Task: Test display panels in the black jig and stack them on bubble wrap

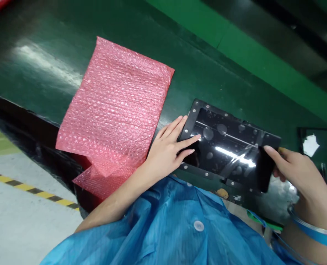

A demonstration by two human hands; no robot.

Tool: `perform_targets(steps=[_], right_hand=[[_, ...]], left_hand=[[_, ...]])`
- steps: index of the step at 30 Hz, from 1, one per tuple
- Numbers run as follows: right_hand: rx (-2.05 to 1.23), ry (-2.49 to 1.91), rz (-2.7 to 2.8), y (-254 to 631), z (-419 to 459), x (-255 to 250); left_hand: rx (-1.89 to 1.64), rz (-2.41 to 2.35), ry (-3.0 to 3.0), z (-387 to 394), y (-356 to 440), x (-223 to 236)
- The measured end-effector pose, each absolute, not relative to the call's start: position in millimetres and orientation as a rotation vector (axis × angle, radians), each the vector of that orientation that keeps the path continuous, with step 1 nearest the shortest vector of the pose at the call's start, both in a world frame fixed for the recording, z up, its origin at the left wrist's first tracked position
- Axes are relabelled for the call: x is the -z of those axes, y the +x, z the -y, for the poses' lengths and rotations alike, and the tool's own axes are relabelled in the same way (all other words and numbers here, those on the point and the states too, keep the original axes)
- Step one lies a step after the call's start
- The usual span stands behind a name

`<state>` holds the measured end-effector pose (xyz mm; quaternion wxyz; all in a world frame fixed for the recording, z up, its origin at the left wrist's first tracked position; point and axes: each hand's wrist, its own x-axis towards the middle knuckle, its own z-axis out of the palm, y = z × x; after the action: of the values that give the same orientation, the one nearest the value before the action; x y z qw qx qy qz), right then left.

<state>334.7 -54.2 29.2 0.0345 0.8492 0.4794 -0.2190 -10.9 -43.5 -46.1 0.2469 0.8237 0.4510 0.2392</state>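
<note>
A black glossy screen panel (229, 147) with a screwed metal frame lies tilted on the dark green belt (42, 55). My left hand (169, 147) rests on its left edge with fingers stretched out flat over the frame and glass. My right hand (295, 169) grips the panel's right end, thumb on top and fingers curled under. A pink bubble-wrap bag (116, 114) lies flat on the belt just left of my left hand, its near corner hanging over the belt's edge.
A bright green rail (262, 55) runs along the belt's far side. Another dark panel with a white patch (315, 147) lies at the right. Grey floor with a yellow-black stripe (28, 189) is at lower left. My blue smock (166, 224) fills the foreground.
</note>
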Motion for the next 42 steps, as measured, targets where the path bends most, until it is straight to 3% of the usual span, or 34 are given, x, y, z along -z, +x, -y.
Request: perform_targets(steps=[2,5,10,13,23,31,34,39,42], right_hand=[[0.514,2.516,-1.515,340,47,-31],[0.532,2.699,-1.598,347,34,-26],[0.76,2.789,-1.619,365,14,-5],[0.664,2.775,-1.637,367,7,3],[0.626,2.903,-1.642,362,9,10],[0.666,3.254,-1.755,351,25,21],[0.806,3.312,-1.856,347,27,21],[1.343,3.275,-2.054,339,31,22],[1.545,3.318,-2.065,332,33,19]], left_hand=[[-0.65,-1.283,2.271,45,-7,40],[-0.679,-1.289,2.377,53,22,31],[-0.537,-0.626,2.695,80,112,33],[-0.454,-0.526,2.794,91,143,46],[-0.399,-0.479,2.778,73,144,33],[-0.437,-1.254,2.694,-19,133,15],[-0.516,-1.28,2.658,-27,133,13],[-0.969,-1.123,2.475,-20,108,-3],[-1.209,-1.308,2.135,-17,81,-4]])
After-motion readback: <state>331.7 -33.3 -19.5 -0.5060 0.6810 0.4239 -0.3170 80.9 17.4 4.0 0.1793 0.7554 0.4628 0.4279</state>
